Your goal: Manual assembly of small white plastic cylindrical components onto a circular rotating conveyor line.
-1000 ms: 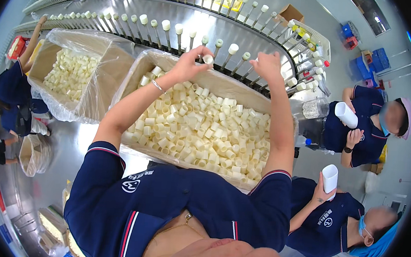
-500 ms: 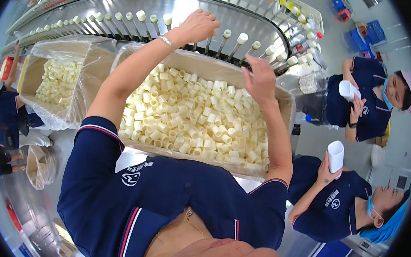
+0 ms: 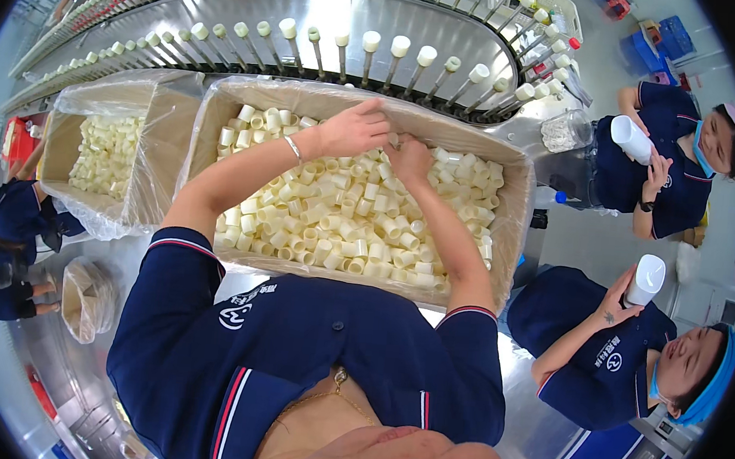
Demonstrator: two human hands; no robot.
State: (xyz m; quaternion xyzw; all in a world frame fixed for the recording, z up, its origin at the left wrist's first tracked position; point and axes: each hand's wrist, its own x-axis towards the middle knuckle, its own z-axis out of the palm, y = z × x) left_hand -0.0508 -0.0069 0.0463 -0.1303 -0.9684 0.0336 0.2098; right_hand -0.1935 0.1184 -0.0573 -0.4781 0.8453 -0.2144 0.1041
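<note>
Cream-coloured short plastic sleeves [image 3: 347, 215] fill a large carton [image 3: 509, 241] lined with clear plastic in front of me. Over the carton's far half, my left hand [image 3: 354, 132] is partly closed, index finger stretched out and the other fingers bent. What its palm holds, if anything, is hidden. Just to its right, my right hand [image 3: 409, 159] reaches down with its fingers pinched together close to the left fingertips. A small pale piece may be between them, too small to make out. Beyond the carton, upright metal pins [image 3: 367, 67] carry similar sleeves on their tips.
A curved steel conveyor table [image 3: 384, 24] runs behind the carton. A smaller lined carton [image 3: 154, 139] of sleeves stands to the left. On the right, two co-workers each hold a white container [image 3: 646, 279]. A clear bag [image 3: 562, 131] of small pieces sits by the table's right end.
Both hands have come back from the row of pins to over the carton and close together. The right hand's fingers have closed. More nearby pins now carry sleeves.
</note>
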